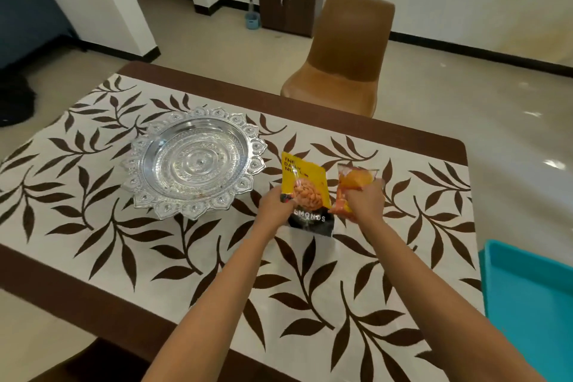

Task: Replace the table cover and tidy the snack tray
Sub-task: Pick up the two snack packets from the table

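Altogether, two snack packets are counted, one in each hand. A yellow-and-black almond packet [305, 192] is gripped at its lower left edge by the left hand [276, 203], whose fingers are curled round it. An orange packet [353, 186] is clutched by the right hand [364, 201], the fingers closed over its lower half. The two packets are held just beside each other, right of the tray; whether their lower ends rest on the cloth or are lifted clear cannot be told.

One silver tray [198, 161] is seen — round, embossed, with a scalloped petal rim — and it is set on the left part of the table, near the almond packet but apart from it. Nothing is seen lying in it.

The table [372, 127] is dark brown and is spread with one table cover [155, 242], white with a brown leaf pattern; a brown strip of table is left bare along the far and near edges. One teal tub [533, 298] is cut off by the right edge of the view.

Beyond the table one tan chair [344, 53] is drawn up at the far side. One dark low cabinet [290, 5] is placed against the white wall, with one small blue bucket [252, 22] just beside it on the pale tiled floor.
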`<state>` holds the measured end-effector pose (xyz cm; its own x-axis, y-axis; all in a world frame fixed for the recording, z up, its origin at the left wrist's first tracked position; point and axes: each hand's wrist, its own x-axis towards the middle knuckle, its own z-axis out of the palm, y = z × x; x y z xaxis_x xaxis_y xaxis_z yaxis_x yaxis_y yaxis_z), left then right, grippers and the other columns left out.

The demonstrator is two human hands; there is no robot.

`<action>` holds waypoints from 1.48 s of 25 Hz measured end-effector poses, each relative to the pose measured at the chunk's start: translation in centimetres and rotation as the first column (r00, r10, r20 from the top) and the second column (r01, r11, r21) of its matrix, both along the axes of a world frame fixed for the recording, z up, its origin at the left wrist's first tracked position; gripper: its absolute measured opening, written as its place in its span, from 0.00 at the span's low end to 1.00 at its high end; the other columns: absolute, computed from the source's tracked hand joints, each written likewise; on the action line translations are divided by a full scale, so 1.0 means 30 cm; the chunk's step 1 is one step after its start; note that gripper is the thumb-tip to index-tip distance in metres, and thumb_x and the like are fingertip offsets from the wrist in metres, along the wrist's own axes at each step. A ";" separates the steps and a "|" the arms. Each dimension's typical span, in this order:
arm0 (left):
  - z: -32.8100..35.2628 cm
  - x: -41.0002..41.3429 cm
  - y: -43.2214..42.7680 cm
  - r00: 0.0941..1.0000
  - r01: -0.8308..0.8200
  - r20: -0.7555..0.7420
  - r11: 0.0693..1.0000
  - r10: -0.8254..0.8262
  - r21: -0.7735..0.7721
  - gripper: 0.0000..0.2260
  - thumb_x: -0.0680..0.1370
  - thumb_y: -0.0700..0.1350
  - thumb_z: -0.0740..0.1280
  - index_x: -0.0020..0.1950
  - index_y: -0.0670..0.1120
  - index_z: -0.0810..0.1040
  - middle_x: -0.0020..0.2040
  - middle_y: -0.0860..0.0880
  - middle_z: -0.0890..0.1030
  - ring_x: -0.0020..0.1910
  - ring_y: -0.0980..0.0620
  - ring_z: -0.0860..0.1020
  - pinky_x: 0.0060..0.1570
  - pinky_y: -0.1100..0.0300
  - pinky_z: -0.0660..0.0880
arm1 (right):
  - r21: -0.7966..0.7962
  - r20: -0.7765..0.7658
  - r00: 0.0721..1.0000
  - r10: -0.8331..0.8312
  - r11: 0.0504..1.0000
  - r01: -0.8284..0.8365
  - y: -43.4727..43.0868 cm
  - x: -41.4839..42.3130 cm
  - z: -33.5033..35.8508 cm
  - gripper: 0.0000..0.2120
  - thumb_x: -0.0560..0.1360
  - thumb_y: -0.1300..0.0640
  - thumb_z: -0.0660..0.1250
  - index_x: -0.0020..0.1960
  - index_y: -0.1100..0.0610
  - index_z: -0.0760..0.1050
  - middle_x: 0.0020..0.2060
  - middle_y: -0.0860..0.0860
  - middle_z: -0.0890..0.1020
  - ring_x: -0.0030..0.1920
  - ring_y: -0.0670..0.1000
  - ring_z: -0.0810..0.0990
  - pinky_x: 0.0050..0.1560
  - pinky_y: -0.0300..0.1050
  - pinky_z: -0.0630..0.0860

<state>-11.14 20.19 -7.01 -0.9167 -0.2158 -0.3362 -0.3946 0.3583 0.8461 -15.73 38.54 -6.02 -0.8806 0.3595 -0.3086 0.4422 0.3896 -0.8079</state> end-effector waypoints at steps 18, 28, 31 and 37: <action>0.187 0.150 -0.827 0.905 -0.410 -0.207 0.890 0.371 -0.198 0.22 0.76 0.40 0.69 0.67 0.39 0.67 0.60 0.40 0.78 0.58 0.44 0.77 0.50 0.59 0.71 | -0.002 -0.180 0.801 0.571 0.814 -0.581 -0.852 -0.122 0.192 0.27 0.74 0.61 0.69 0.67 0.58 0.60 0.53 0.59 0.79 0.44 0.53 0.79 0.35 0.41 0.74; 0.132 0.064 -0.793 0.944 -0.010 -0.183 0.529 -0.275 -0.849 0.24 0.83 0.50 0.51 0.79 0.50 0.53 0.80 0.47 0.47 0.78 0.45 0.39 0.75 0.48 0.36 | 0.694 -0.141 0.486 0.862 0.436 -0.573 -0.893 -0.151 0.069 0.30 0.82 0.51 0.53 0.78 0.58 0.43 0.78 0.58 0.44 0.78 0.58 0.41 0.76 0.52 0.41; 0.105 0.012 -0.804 0.943 0.152 0.003 0.425 -0.332 -0.892 0.28 0.82 0.56 0.50 0.79 0.51 0.46 0.79 0.47 0.42 0.77 0.46 0.36 0.74 0.47 0.34 | 0.776 0.026 0.336 0.942 0.192 -0.600 -0.886 -0.151 0.024 0.30 0.83 0.46 0.47 0.78 0.55 0.37 0.77 0.54 0.38 0.77 0.54 0.35 0.75 0.51 0.35; 0.039 -0.005 -0.790 0.985 0.154 0.098 0.471 -0.140 -0.869 0.32 0.80 0.63 0.48 0.79 0.51 0.45 0.79 0.46 0.44 0.78 0.43 0.39 0.73 0.43 0.35 | 0.777 0.116 0.352 0.929 0.136 -0.615 -0.894 -0.163 -0.036 0.32 0.81 0.43 0.49 0.78 0.52 0.37 0.78 0.51 0.39 0.77 0.53 0.35 0.74 0.52 0.33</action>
<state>-11.28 -3.52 -5.85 -0.9617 -0.2659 -0.0661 -0.2698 0.9610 0.0609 -20.62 11.70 -7.10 -0.7492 -0.6622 -0.0142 -0.6536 0.7426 -0.1460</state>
